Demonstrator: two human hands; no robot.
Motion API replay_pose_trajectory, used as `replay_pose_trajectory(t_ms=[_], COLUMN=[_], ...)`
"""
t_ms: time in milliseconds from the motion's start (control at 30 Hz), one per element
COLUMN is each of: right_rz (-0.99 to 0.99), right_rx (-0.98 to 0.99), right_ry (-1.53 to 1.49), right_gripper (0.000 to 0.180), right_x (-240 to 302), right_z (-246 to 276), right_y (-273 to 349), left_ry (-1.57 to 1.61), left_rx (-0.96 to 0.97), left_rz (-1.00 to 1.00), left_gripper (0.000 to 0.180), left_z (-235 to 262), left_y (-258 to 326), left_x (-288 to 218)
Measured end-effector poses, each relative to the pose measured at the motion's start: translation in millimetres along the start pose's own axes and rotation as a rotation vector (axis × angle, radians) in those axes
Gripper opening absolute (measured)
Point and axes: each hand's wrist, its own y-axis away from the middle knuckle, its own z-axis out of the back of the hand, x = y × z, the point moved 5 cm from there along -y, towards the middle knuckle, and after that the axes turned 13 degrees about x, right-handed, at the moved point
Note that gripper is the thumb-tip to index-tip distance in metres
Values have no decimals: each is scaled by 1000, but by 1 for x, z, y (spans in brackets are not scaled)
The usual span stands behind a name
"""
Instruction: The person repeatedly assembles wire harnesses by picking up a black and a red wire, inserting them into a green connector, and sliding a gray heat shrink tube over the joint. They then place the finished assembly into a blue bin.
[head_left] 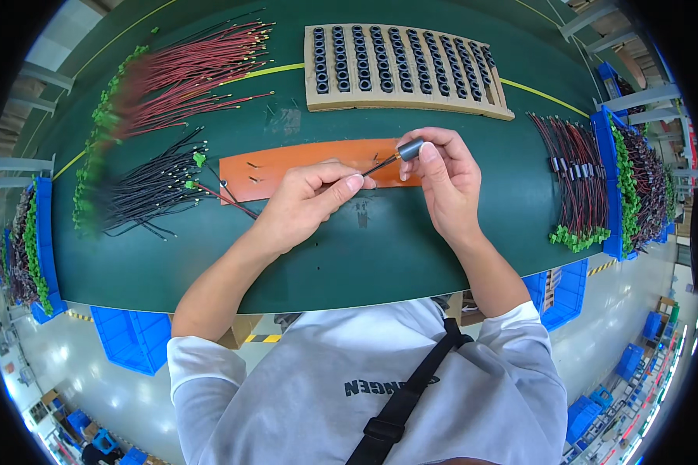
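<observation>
My left hand point(318, 198) pinches a thin wire cable point(380, 166) between thumb and fingers. Its dark strands run up to the right, and a red wire point(229, 201) trails from the hand toward a green connector point(191, 185) at the left. In my right hand point(446, 174), thumb and fingertips grip a dark grey cylindrical ferrite core point(411, 149). The cable's tip meets the near end of the core; how far it goes in I cannot tell. Both hands are above an orange mat point(271, 163) on the green tabletop.
A tan rack point(411, 105) with rows of dark ring-shaped cores stands at the back. Red wires point(202, 70) and black wires point(151, 186) lie at left. Cored cables point(570, 174) lie at right beside a blue bin point(609, 186). Another blue bin point(45, 240) is far left.
</observation>
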Motion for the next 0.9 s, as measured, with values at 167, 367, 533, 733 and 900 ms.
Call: replay_pose_trajectory(t_ms=[167, 367, 533, 733, 900], right_rz=[-42, -101, -207, -148, 37], right_rx=[65, 195, 381, 179, 79], right_ry=[-27, -185, -348, -423, -535], right_gripper=[19, 35, 34, 38, 38], right_x=[-4, -13, -12, -15, 5], right_z=[-7, -24, -35, -14, 18], right_y=[4, 4, 11, 5, -14], left_ry=[-40, 69, -2, -284, -781], left_rx=[31, 1, -62, 12, -175], left_rz=[-22, 25, -21, 37, 14], left_gripper=[26, 38, 64, 51, 17], left_z=[-2, -6, -24, -4, 21], left_y=[-4, -5, -8, -2, 7], left_x=[-1, 15, -6, -19, -37])
